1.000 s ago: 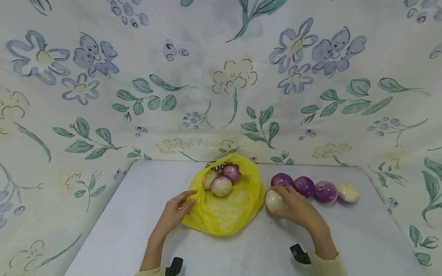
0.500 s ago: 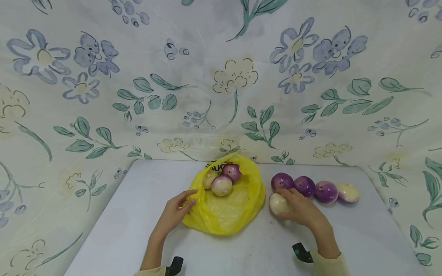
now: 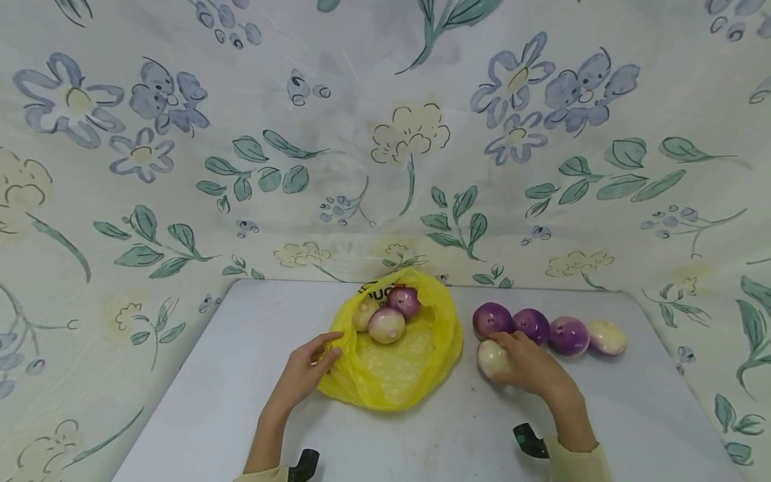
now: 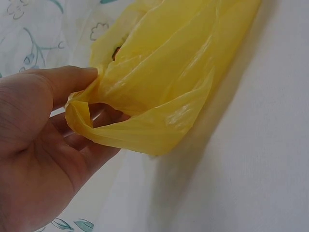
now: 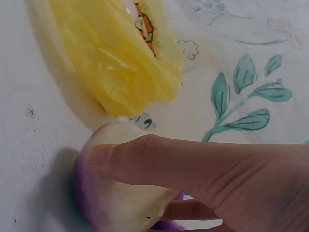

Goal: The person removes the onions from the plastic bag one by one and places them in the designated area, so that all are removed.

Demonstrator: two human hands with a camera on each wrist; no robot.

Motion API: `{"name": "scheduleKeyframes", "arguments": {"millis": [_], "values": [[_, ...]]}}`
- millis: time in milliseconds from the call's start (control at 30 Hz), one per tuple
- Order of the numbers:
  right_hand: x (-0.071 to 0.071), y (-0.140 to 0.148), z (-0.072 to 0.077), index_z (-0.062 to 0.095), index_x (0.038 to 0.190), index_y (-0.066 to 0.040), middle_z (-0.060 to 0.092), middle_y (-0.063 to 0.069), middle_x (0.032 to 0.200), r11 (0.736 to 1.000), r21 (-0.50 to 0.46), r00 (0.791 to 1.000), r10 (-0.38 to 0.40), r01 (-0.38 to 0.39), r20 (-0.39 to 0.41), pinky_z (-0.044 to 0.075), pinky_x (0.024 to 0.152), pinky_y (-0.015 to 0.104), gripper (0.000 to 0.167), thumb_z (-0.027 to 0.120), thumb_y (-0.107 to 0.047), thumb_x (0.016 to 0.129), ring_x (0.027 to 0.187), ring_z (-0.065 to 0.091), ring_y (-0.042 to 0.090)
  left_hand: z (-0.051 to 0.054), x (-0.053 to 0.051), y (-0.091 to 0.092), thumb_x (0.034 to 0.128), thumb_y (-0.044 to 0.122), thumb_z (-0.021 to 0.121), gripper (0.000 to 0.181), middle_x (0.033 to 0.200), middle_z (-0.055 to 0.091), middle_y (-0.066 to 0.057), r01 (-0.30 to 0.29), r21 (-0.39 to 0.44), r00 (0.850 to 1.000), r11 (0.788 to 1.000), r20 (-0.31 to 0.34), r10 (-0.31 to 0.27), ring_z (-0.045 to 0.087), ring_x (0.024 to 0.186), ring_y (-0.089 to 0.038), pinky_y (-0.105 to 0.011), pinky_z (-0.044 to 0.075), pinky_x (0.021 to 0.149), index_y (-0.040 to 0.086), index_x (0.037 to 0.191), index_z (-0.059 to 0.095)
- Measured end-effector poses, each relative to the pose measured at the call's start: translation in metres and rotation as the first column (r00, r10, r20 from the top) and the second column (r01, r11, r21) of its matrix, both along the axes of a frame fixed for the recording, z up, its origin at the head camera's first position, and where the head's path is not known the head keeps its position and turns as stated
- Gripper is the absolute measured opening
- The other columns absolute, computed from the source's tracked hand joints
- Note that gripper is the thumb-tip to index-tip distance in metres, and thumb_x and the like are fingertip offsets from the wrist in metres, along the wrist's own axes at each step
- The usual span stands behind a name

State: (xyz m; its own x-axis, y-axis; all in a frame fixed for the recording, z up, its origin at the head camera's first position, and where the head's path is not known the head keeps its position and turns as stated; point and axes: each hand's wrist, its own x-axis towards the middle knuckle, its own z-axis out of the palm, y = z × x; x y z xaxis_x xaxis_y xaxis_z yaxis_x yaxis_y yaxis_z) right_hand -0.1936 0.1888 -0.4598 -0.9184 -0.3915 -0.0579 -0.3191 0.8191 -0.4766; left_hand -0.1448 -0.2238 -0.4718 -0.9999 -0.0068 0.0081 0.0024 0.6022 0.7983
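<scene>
My left hand (image 3: 307,368) pinches the rim of a yellow plastic bag (image 3: 391,381); in the left wrist view the bag's edge (image 4: 159,137) runs between thumb and fingers. Inside the bag lie a pale purple-and-white onion (image 3: 386,325), a darker purple onion (image 3: 403,302) and a partly covered pale one (image 3: 365,313). To the right of the bag, my right hand (image 3: 533,368) grips a whitish onion (image 3: 494,359) low over the table. The right wrist view shows my thumb across this onion (image 5: 120,203), with purple on its side; the fingers behind are partly hidden.
Behind my right hand, a row of onions runs rightward: purple ones (image 3: 492,320) (image 3: 531,326) (image 3: 569,335) and a pale one (image 3: 607,337) at the end. They rest on a white table (image 3: 241,348), against a flower-patterned cloth (image 3: 361,221).
My right hand has shifted to the right and slightly nearer with the whitish onion, away from the bag. My left hand and the bag have kept their place.
</scene>
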Motion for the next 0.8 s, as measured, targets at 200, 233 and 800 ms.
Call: {"name": "scheduleKeyframes", "arguments": {"millis": [200,233,800], "values": [[-0.0021,0.001,-0.0025,0.056,0.135,-0.01,0.061,0.015,0.114,1.0,0.016,1.0,-0.016,0.016,0.017,0.052,0.09,0.051,0.068,0.084,-0.028,0.075,0.095,0.06,0.023,-0.0011,-0.0008,0.0004,0.0954,0.019,0.064,0.034,0.086,0.056,-0.004,0.003,-0.001,1.0,1.0,-0.017,-0.003,0.054,0.073,-0.011,-0.018,0.048,0.063,0.014,0.129,0.063],[-0.0024,0.0009,-0.0028,0.056,0.135,-0.01,0.061,0.014,0.114,1.0,0.018,1.0,-0.019,0.018,0.019,0.052,0.089,0.051,0.068,0.084,-0.028,0.075,0.095,0.06,0.023,-0.0012,-0.0009,0.0004,0.0954,0.019,0.064,0.034,0.083,0.054,-0.004,0.004,-0.003,1.0,1.0,-0.016,-0.004,0.053,0.072,-0.011,-0.018,0.048,0.062,0.014,0.129,0.062],[-0.0032,0.0012,-0.0036,0.057,0.134,-0.011,0.063,0.014,0.121,0.999,0.006,0.999,-0.035,0.035,0.023,0.05,0.094,0.053,0.069,0.085,-0.029,0.074,0.103,0.062,0.026,-0.0016,-0.0009,-0.0008,0.096,0.018,0.063,0.034,0.095,0.06,-0.005,0.007,0.009,1.0,1.0,0.002,-0.007,0.056,0.076,-0.014,-0.018,0.05,0.067,0.016,0.13,0.062]]}}
